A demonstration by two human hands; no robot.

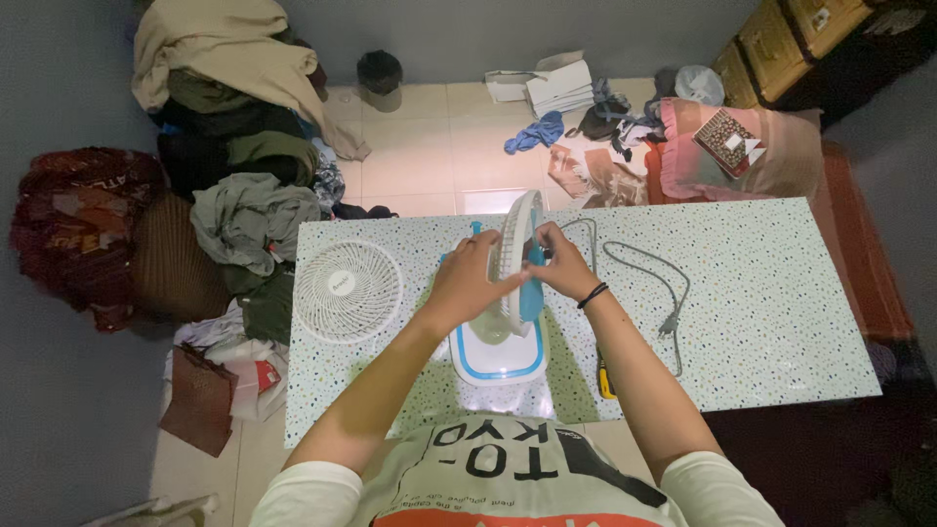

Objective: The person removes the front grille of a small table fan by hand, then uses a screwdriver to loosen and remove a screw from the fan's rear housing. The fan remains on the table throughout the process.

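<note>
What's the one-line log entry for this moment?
left hand: on fan head front | right hand: at its rear | detached grille: flat on table, left | power cord: right

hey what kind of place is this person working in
Probably a room in a home, not a workshop: heaps of clothes lie on the tiled floor, and the hands work on a small fan at a speckled table.

Grey walls point(59, 88) enclose a pale tiled floor point(429, 146) strewn with clothes point(244, 146) (piled high at left); wooden drawers point(781, 39) stand beyond a speckled desk point(761, 293).
</note>
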